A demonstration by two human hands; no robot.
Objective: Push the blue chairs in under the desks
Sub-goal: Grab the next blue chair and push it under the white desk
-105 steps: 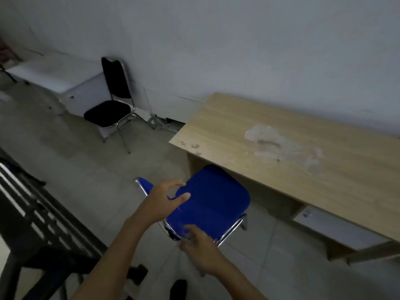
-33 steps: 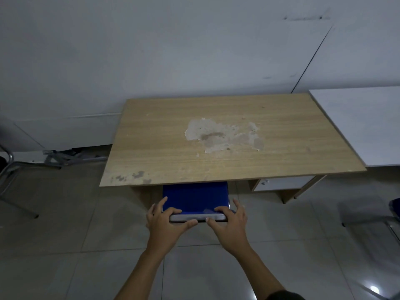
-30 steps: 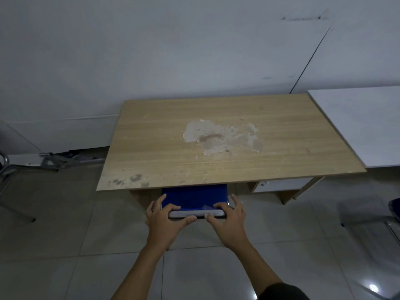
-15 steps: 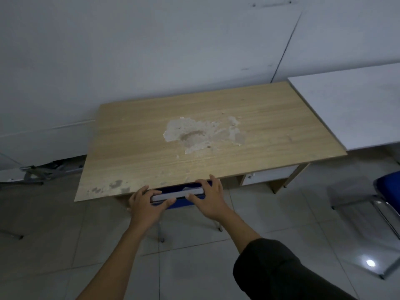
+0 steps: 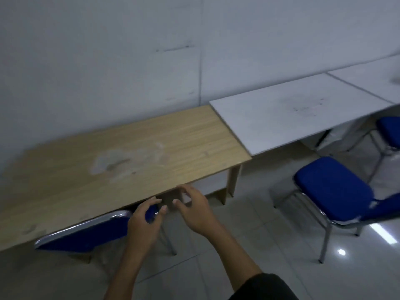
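Blue padded chrome-framed chair [image 5: 86,232] sat tucked under wooden desk [image 5: 129,159]; left hand [image 5: 142,224] curled round backrest corner, right hand [image 5: 194,211] slack, empty. Second blue padded chair [image 5: 333,189] stood at 3 o'clock, nearer right hand.

Near chair [image 5: 86,233] under left desk [image 5: 129,152]; second chair [image 5: 331,187] before right desk [image 5: 292,113], apart.

Pale wall [image 5: 108,61], glossy tiled floor [image 5: 259,245]
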